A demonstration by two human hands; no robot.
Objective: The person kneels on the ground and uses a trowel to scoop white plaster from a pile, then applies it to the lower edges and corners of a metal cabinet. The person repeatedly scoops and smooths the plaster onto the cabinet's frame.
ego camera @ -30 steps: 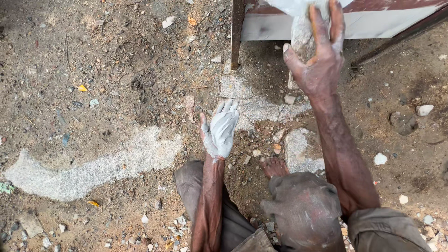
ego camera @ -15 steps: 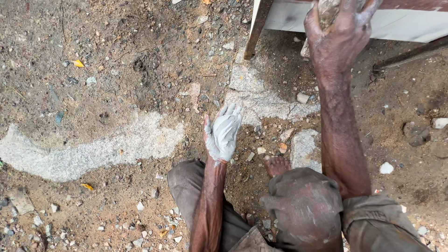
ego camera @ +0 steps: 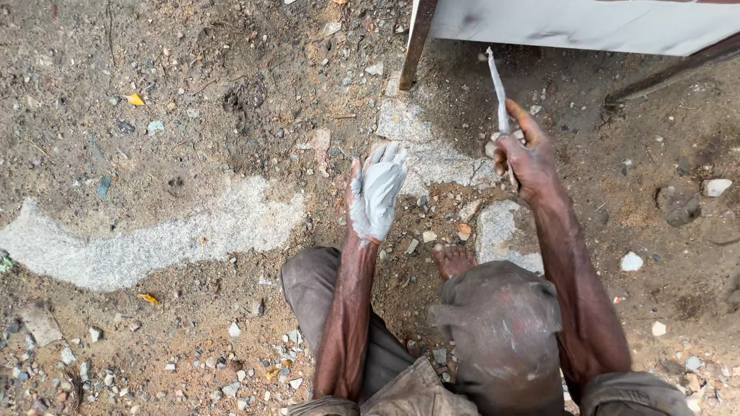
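Thin paste-coated blade point(ego camera: 499, 91) pinched in right hand point(ego camera: 526, 154), pointing up toward white panel point(ego camera: 586, 27) and its metal leg point(ego camera: 416, 42); left hand point(ego camera: 376, 192) spread flat, palm smeared grey-white, over stony ground point(ego camera: 193, 115) beside bare foot point(ego camera: 453, 259).

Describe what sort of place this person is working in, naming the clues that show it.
Probably an outdoor work yard on bare ground: the dirt ground is strewn with stones and litter, a pale hardened streak crosses it, and a white-painted metal frame stands on it.
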